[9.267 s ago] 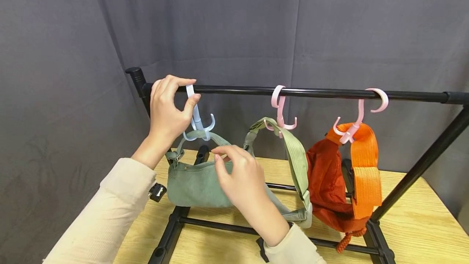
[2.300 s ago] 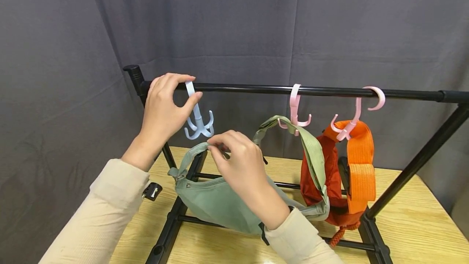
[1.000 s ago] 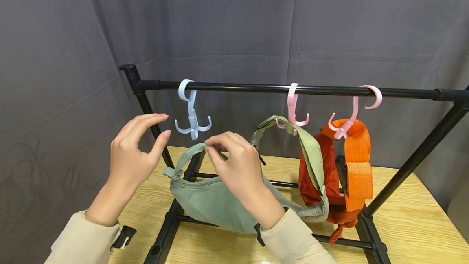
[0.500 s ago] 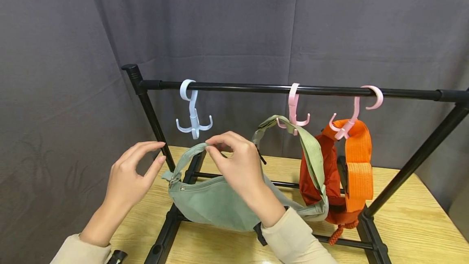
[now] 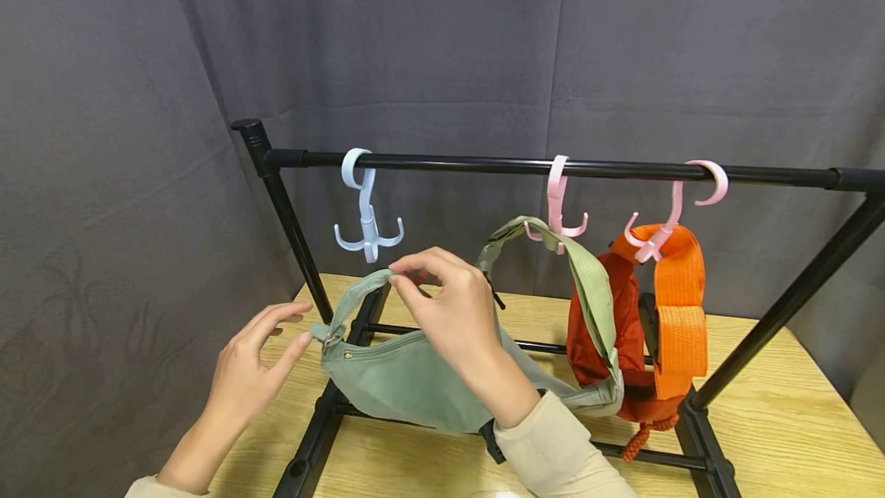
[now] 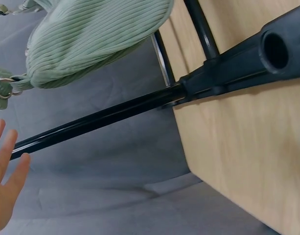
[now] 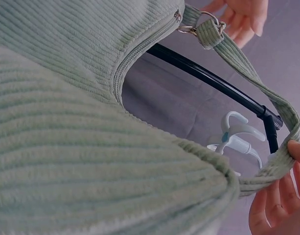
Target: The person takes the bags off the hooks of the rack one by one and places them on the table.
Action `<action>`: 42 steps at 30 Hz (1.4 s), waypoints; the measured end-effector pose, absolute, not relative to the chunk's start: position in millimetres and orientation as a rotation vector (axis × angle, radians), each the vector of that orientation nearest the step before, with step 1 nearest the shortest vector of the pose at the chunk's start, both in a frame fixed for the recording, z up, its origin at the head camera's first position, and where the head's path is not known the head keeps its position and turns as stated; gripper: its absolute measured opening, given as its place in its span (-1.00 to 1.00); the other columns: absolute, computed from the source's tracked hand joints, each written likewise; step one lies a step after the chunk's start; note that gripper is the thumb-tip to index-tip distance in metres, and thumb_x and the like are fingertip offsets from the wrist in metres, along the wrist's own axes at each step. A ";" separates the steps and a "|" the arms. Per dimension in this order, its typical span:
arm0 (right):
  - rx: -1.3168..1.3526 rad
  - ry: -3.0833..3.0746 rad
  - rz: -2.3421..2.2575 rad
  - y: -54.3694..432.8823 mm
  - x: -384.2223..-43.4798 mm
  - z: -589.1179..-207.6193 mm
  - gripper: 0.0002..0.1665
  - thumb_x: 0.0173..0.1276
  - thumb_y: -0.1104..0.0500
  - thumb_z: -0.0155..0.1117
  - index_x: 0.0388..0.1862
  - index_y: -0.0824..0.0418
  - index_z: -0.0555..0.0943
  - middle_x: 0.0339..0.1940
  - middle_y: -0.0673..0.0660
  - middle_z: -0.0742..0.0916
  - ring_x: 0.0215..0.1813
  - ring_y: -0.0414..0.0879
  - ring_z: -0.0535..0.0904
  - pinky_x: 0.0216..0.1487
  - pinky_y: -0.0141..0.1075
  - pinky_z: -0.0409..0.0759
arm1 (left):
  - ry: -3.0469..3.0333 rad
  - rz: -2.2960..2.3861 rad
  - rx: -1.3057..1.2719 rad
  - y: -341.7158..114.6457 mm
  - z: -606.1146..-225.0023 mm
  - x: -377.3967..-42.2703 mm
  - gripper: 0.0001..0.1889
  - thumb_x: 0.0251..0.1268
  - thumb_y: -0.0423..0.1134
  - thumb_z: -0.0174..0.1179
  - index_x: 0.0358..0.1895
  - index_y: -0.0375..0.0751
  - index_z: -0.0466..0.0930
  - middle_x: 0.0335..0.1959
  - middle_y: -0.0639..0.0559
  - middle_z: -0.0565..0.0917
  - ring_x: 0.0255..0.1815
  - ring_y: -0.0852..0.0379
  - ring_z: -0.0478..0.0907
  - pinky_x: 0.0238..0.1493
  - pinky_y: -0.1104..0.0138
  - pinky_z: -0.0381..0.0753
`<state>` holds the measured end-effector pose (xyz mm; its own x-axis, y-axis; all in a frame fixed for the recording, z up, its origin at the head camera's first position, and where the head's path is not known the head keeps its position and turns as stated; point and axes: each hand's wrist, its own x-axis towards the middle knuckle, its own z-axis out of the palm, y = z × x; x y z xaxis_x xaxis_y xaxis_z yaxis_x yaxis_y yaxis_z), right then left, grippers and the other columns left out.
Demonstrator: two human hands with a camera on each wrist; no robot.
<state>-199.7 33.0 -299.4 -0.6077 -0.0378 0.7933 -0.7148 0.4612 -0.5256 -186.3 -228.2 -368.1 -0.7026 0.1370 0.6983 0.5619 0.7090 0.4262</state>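
Note:
My right hand point(image 5: 456, 313) pinches the strap point(image 7: 238, 63) of a sage green corduroy shoulder bag point(image 5: 408, 390) between thumb and fingers. The bag hangs low and tilted in front of the rack, its zip along the top. My left hand point(image 5: 252, 367) is held with spread, slightly bent fingers beside the bag's left end, fingertips close to the metal ring of the strap. In the left wrist view the left fingers point(image 6: 8, 161) show apart from the bag. Above, a light blue multi-prong hook point(image 5: 368, 214) hangs from the rail with bare prongs.
The black rack point(image 5: 442, 164) stands on a wooden table point(image 5: 774, 398). From two pink hooks point(image 5: 555, 198) hang a pale green strapped bag point(image 5: 594, 290) and a rust-red bag point(image 5: 608, 321) with an orange strap. Grey curtain point(image 5: 442, 37) covers the back.
The corduroy bag's strap has come off the blue hook into my right hand. My left hand has let go of that hook and moved down to the bag's left end.

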 end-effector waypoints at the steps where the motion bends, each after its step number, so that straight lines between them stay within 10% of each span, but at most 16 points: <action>1: 0.627 -1.975 1.172 32.8 -199.5 -299.3 -0.89 0.21 0.27 0.48 -0.33 0.05 0.78 -0.42 -0.15 0.72 -0.34 -0.21 0.63 -0.23 -0.36 0.59 | -2.268 -0.862 -0.531 -228.1 -370.6 -186.0 -0.60 0.23 -0.35 0.34 0.14 -0.04 0.64 0.08 0.13 0.66 -0.06 0.17 0.56 -0.03 0.55 0.41; 9: 0.645 -1.922 1.154 32.6 -197.6 -298.9 -0.88 0.21 0.28 0.48 -0.32 0.06 0.78 -0.40 -0.14 0.72 -0.33 -0.32 0.59 -0.33 -0.37 0.53 | -2.314 -0.930 -0.507 -227.3 -388.1 -184.6 -0.52 0.18 -0.34 0.40 0.21 -0.08 0.58 0.09 0.08 0.63 0.01 0.29 0.54 0.00 0.52 0.45; 18: 0.673 -1.903 1.174 32.6 -195.2 -295.3 -0.89 0.21 0.30 0.48 -0.31 0.10 0.78 -0.38 -0.10 0.73 -0.33 -0.30 0.61 -0.26 -0.39 0.56 | -2.519 -1.064 -0.400 -221.4 -403.1 -178.4 -0.55 0.26 -0.19 0.37 0.19 -0.17 0.54 0.05 -0.09 0.67 0.05 -0.16 0.62 0.04 -0.09 0.54; 32: 0.695 -1.855 1.242 32.4 -194.2 -296.1 -0.87 0.22 0.34 0.45 -0.28 0.14 0.78 -0.37 -0.06 0.74 -0.32 -0.28 0.63 -0.22 -0.41 0.60 | -2.543 -1.242 -0.505 -207.4 -418.1 -180.5 -0.56 0.28 -0.15 0.36 0.20 -0.07 0.53 0.18 0.13 0.64 0.08 0.11 0.56 0.10 0.01 0.51; 42: 0.694 -1.850 1.256 33.6 -191.1 -299.0 -0.87 0.21 0.35 0.47 -0.30 0.17 0.77 -0.38 -0.04 0.74 -0.31 -0.25 0.63 -0.23 -0.34 0.62 | -2.530 -1.477 -0.275 -202.8 -411.8 -176.6 -0.58 0.30 -0.21 0.33 0.19 -0.26 0.56 0.14 -0.09 0.64 0.16 -0.08 0.54 0.20 -0.04 0.46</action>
<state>-191.1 33.6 -299.0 -0.5471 -0.0126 0.8370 -0.7825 0.3627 -0.5060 -176.6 -202.8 -411.8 -0.9629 0.0593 0.2633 0.2584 0.4838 0.8361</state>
